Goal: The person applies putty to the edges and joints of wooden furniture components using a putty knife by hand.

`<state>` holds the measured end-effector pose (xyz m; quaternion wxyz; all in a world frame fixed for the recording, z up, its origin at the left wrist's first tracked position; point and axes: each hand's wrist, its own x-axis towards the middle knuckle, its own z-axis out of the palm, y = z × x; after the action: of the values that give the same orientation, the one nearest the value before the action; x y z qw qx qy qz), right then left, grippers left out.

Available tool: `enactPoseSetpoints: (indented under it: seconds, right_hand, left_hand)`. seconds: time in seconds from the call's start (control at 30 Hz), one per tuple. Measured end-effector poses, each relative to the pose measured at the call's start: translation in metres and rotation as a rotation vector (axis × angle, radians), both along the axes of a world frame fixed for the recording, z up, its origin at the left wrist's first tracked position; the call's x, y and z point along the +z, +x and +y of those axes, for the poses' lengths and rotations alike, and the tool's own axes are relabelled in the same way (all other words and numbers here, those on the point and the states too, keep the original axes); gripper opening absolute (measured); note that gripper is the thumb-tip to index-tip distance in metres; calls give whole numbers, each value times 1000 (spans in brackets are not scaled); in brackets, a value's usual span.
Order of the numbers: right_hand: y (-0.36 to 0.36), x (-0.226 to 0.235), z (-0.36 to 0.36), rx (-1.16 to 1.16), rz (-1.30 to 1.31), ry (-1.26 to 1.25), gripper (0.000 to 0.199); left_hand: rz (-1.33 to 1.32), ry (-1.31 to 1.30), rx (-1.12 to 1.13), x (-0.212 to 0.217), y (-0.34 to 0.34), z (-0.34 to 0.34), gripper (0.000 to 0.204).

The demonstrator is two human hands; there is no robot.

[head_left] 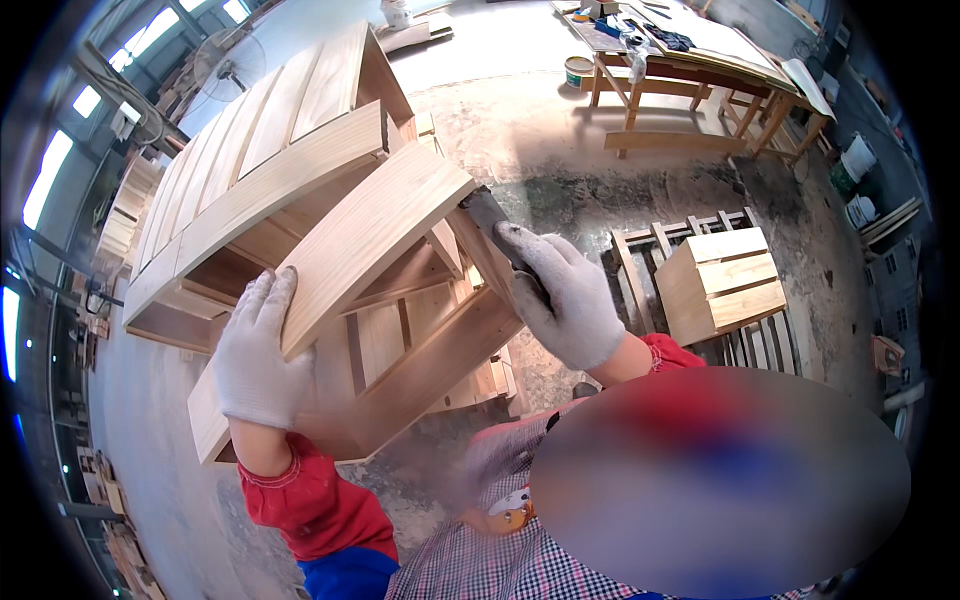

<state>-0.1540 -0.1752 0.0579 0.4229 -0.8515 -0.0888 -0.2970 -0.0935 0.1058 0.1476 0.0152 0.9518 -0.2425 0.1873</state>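
A pale wooden drawer (390,225) sits tilted in front of me, its broad front board running from lower left to upper right. My left hand (262,350), in a white knit glove, grips the board's edge with the fingers over its face. My right hand (565,300), gloved too, is closed around a dark grey sanding block (490,222). That block touches the board's upper right corner. Behind the drawer stands a slatted wooden cabinet (270,125) with an open front. What lies under the drawer is partly hidden.
At right, a small wooden box (722,285) sits on a slatted pallet (640,275). A workbench (690,70) with cloths and tools stands at the far right, a bucket (579,72) beside it. A fan (230,75) is at far left. A blurred oval covers the lower right.
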Motion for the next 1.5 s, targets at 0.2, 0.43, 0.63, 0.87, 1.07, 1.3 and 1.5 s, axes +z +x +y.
enactPoseSetpoints:
  seconds: [0.2, 0.43, 0.63, 0.87, 1.07, 1.3, 1.5]
  right_hand:
    - [4, -9, 0, -17, -13, 16, 41]
    - [13, -14, -1, -7, -54, 57, 40]
    - [8, -5, -1, 12, 25, 54, 40]
    - [1, 4, -4, 2, 30, -13, 43]
    - [-3, 8, -4, -43, 100, -94, 44]
    - [4, 12, -8, -45, 7, -85, 39]
    - [-4, 20, -7, -79, 35, -161, 37]
  left_hand:
    - [1, -3, 4, 1, 0, -1, 58]
    - [4, 0, 4, 1, 6, 0, 57]
    - [2, -9, 12, 1, 5, 0, 56]
    - [-5, -16, -5, 1, 5, 1, 57]
    - [-23, -18, -14, -1, 7, 1, 56]
    - [-38, -5, -18, -3, 5, 1, 55]
    - [-18, -13, -22, 1, 4, 0, 60]
